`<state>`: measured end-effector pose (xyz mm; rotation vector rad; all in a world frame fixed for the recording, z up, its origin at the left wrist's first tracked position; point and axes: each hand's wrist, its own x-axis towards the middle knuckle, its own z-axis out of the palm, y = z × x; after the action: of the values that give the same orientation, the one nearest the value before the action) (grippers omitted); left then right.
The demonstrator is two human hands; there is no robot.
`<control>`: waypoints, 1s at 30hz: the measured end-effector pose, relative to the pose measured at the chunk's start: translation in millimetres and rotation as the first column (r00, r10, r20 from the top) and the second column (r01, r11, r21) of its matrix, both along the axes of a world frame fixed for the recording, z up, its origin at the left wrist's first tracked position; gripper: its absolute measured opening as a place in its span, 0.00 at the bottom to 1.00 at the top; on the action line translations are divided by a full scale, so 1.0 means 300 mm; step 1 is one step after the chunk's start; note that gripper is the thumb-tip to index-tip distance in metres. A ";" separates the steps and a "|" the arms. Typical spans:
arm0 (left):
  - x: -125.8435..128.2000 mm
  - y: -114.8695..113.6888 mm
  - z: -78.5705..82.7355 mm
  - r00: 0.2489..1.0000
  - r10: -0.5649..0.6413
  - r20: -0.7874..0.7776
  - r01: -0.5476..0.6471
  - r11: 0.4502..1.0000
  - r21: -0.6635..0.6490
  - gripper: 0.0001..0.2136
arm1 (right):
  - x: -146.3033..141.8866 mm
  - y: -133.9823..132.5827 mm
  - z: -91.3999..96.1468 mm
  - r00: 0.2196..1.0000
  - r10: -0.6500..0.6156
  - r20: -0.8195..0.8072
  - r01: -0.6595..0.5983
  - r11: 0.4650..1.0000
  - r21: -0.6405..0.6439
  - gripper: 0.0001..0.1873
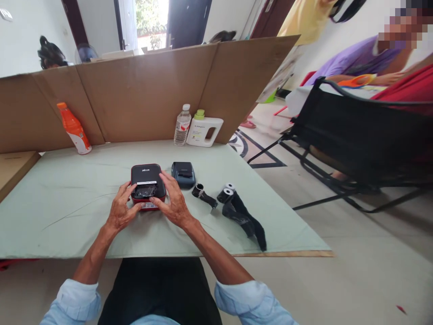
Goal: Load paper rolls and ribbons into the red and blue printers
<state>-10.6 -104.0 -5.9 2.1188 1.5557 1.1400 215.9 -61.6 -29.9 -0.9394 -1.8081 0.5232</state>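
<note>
Surface: a pale green creased cloth sheet (61, 207), backed by a folded brown cardboard screen (142, 90). Centre: a boxy red-and-black glossy plastic printer (148, 178). The left hand (120, 212) and right hand (172, 203) clasp its sides, fingers curled.

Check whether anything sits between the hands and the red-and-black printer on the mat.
Nothing visible does. The left hand and right hand grip the red-and-black printer at its front corners. The dark blue device lies apart, just to its right.
</note>
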 end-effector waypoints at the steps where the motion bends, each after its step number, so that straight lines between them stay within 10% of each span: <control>1: -0.002 0.001 0.007 1.000 -0.002 -0.009 0.002 1.000 0.006 0.27 | -0.006 0.010 0.019 1.000 -0.013 0.007 0.013 1.000 0.017 0.34; 7: -0.002 0.008 0.028 1.000 -0.005 0.002 0.005 1.000 0.016 0.24 | -0.030 0.059 0.068 1.000 -0.025 0.002 0.025 1.000 0.011 0.11; 30: -0.053 0.016 0.038 0.996 -0.063 -0.062 0.072 0.983 0.171 0.16 | -0.040 0.112 0.100 1.000 -0.027 0.009 0.027 0.999 -0.019 0.08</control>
<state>-26.6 -99.3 5.5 2.3157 1.4432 1.2428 203.9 -28.1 0.2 -0.9791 -1.7988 0.5216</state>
